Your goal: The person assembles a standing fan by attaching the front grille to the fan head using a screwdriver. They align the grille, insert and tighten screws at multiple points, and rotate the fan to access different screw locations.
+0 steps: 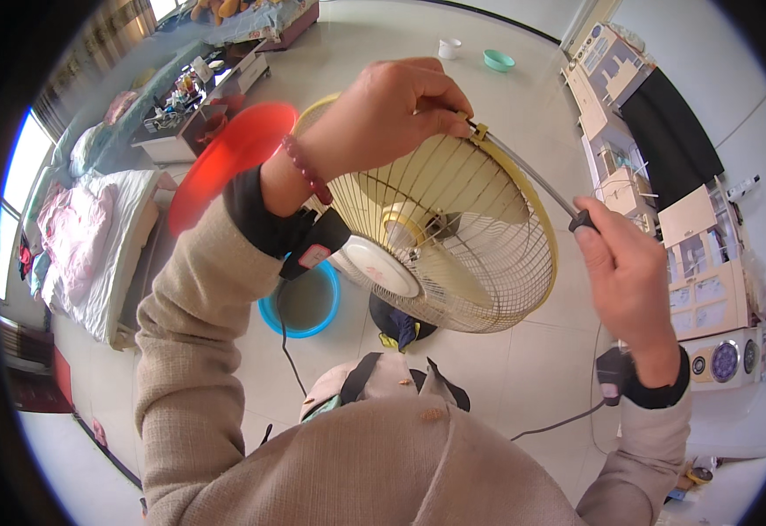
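Note:
An electric fan (453, 237) with a yellow-rimmed wire guard stands in front of me, its pale blades showing behind the wires. My left hand (405, 105) is closed at the top of the rim, thumb and fingers pinching by a small yellow clip (479, 132). The fingers partly hide what they grip. In my right hand (626, 272) is a screwdriver (536, 178), held by its dark handle. Its metal shaft slants up to the left, and the tip meets the clip beside my left fingertips.
A blue basin (335, 309) of murky water sits on the floor left of the fan. A blurred red plastic thing (234, 158) is near my left forearm. Cables cross the floor. A bed (93, 250) stands left, cabinets (707, 302) right, a green basin (498, 60) far back.

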Action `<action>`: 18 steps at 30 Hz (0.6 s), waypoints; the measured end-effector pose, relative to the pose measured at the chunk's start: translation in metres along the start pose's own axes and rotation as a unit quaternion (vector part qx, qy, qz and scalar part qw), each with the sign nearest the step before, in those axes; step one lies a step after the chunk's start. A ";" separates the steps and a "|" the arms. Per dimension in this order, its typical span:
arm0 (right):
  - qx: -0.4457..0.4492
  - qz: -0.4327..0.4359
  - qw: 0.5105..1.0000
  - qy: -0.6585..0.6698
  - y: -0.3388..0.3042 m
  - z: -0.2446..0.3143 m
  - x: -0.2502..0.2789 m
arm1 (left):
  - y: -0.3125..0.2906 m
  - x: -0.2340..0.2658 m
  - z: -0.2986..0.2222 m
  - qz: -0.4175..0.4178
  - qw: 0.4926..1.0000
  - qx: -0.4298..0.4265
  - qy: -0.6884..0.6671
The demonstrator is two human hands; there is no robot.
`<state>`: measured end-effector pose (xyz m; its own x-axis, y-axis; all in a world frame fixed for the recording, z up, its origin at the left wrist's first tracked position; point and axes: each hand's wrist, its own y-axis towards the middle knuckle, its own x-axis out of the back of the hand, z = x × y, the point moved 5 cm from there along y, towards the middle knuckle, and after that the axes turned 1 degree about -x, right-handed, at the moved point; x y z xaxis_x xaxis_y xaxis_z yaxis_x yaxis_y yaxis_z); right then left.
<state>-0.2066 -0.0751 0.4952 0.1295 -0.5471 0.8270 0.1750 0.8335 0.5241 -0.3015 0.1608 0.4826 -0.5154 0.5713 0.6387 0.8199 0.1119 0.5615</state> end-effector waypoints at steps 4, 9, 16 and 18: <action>-0.398 0.185 0.780 0.447 -0.005 -0.026 -0.008 | 0.003 -0.001 -0.003 0.007 1.000 0.003 -0.007; -0.213 0.130 0.936 0.247 -0.008 -0.025 -0.017 | 0.005 -0.005 0.000 0.001 1.000 0.008 0.010; 0.094 -0.061 0.969 -0.222 -0.011 -0.019 -0.008 | 0.010 -0.004 0.002 -0.017 1.000 -0.020 0.009; 0.132 -0.091 0.947 -0.278 -0.011 -0.014 -0.008 | 0.008 -0.002 0.004 0.008 1.000 0.012 -0.017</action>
<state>-0.1958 -0.0811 0.4794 -0.4257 -0.6197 0.6594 -0.1141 0.7597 0.6402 -0.2929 0.1637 0.4841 -0.4940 0.6008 0.6285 0.8336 0.1220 0.5387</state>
